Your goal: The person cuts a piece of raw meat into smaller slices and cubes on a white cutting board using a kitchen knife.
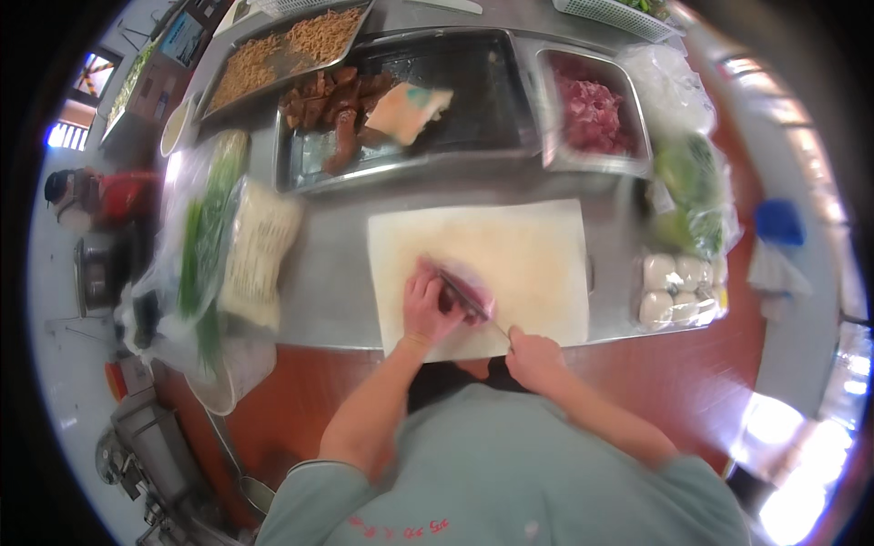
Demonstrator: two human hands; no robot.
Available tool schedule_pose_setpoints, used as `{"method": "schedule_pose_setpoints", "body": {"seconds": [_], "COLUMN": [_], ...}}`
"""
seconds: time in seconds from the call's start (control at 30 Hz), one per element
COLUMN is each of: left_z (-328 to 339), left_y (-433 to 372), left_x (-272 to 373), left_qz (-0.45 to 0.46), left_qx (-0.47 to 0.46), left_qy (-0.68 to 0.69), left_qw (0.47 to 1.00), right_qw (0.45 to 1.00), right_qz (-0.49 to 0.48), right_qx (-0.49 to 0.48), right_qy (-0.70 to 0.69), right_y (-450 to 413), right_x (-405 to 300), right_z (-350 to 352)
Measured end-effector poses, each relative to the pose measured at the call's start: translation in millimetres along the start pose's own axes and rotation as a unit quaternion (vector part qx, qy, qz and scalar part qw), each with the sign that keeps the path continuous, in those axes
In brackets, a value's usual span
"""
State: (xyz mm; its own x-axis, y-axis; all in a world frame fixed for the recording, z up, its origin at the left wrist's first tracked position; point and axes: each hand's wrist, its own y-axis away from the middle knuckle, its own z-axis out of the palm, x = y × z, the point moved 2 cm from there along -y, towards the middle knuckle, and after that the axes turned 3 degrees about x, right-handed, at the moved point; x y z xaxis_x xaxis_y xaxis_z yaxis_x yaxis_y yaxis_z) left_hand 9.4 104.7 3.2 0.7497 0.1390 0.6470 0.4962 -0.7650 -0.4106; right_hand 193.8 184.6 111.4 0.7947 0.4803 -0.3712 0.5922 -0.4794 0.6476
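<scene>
A piece of raw red meat [476, 281] lies on the white cutting board [539, 252] in front of me. My left hand [430, 307] presses on the meat from its near left side, fingers spread over it. In my right hand [534, 356], at the board's near edge, is the handle of a kitchen knife [464, 295]. The blade slants across the meat, close to my left fingertips. Motion blur and my left fingers hide how deep the blade sits.
Behind the board stand a large metal tray [471, 102] with brown cooked meat [341, 102] and a pale slab [408, 112], and a smaller tray of raw meat [593, 112]. Bagged scallions [222, 177] and a plastic packet [261, 246] lie left; wrapped white produce [679, 286] lies right.
</scene>
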Motion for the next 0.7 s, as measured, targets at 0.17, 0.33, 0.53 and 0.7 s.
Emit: {"method": "schedule_pose_setpoints", "body": {"seconds": [0.17, 0.33, 0.53, 0.7], "left_z": [5, -12, -42, -64], "left_y": [10, 6, 18, 42], "left_x": [2, 9, 6, -3], "left_qz": [-0.008, 0.015, 0.003, -0.047], "left_qx": [-0.012, -0.058, -0.078, -0.089], "left_qy": [0.004, -0.023, -0.078, -0.081], "left_qw": [1.000, 0.998, 0.994, 0.992], "right_qw": [0.994, 0.992, 0.999, 0.997], "right_qz": [-0.047, -0.063, -0.003, 0.028], "right_qx": [0.089, 0.102, 0.050, 0.064], "right_qy": [-0.047, -0.034, 0.000, -0.025], "right_y": [-56, -89, -6, 30], "right_x": [-6, -25, 31, 80], "right_z": [28, 28, 27, 33]}}
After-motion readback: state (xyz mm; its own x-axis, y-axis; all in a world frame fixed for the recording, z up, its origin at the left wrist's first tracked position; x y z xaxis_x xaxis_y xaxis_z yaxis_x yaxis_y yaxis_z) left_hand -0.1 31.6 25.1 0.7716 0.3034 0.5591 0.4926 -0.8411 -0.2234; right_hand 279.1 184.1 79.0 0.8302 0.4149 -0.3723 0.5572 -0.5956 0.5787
